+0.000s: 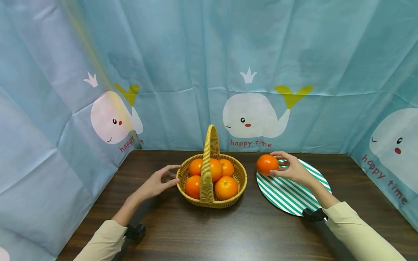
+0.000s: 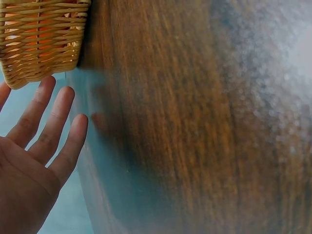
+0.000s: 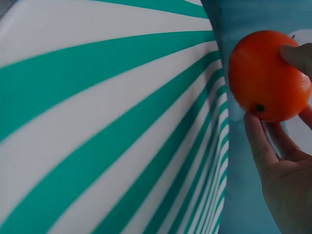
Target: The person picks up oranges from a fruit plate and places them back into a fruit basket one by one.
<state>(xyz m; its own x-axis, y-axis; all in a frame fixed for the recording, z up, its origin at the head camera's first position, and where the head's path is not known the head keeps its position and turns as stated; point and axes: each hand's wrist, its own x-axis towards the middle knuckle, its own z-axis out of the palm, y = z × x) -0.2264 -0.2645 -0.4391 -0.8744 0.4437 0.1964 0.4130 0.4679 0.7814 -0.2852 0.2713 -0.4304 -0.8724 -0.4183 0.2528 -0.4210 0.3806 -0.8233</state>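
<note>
An orange (image 1: 267, 164) is pinched between the thumb and fingers of my right hand (image 1: 291, 169), above the left part of a green-and-white striped round plate (image 1: 287, 192). The right wrist view shows the same orange (image 3: 268, 73) raised off the striped surface, with fingertips around it. My left hand (image 1: 158, 183) is at the left rim of a yellow wicker basket (image 1: 212, 206), thumb and fingertips touching it or very close. Several oranges (image 1: 226, 187) lie in the basket under its tall handle. In the left wrist view, the left hand (image 2: 36, 151) has its fingers extended below the basket's woven side (image 2: 44, 44).
Everything stands on a dark brown wooden table (image 1: 228, 232). Behind and beside it hangs a light blue curtain (image 1: 183, 72) printed with white whales. The basket's arched handle (image 1: 210, 145) rises high above its rim. Dark straps (image 1: 315, 215) sit at the wrists.
</note>
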